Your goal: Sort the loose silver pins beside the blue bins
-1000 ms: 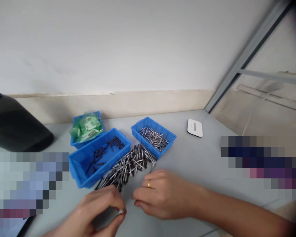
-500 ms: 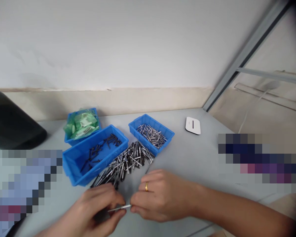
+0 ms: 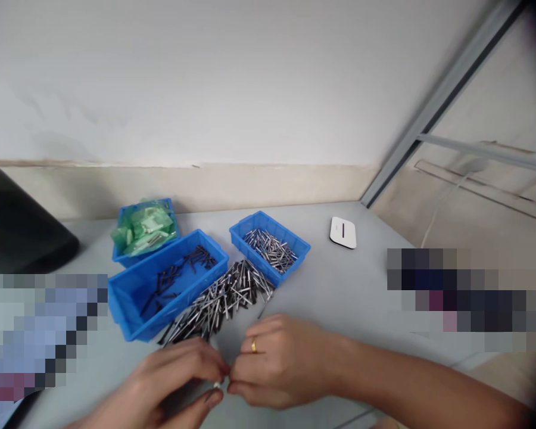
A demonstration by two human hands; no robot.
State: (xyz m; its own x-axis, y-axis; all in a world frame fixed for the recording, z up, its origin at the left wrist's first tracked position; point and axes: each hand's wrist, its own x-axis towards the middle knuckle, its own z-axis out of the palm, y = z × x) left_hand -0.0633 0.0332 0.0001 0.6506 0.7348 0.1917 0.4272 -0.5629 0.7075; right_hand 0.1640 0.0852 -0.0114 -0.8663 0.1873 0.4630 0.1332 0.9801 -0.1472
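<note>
My left hand [image 3: 178,381] is closed in a pinch, with the small pale end of a thin metal rod [image 3: 217,385] showing between thumb and forefinger. Right beside it, my right hand [image 3: 277,363], with a gold ring on one finger, has its fingers pressed together against the left fingertips. What lies inside the right fingers is hidden. Just beyond both hands spreads a loose pile of thin silver and black rods [image 3: 223,301]. One single rod [image 3: 264,305] lies off its right edge.
Behind the pile stand a blue bin of short dark pieces [image 3: 167,328] and a blue bin of short silver pins [image 3: 301,262]. A third bin holds a green plastic bag [image 3: 147,226]. A white square device [image 3: 343,232] lies to the right; a dark object [image 3: 22,220] stands at left.
My hands have come closer together, and the rod that spanned the gap between their fingertips is now mostly hidden. The whole view has shifted slightly.
</note>
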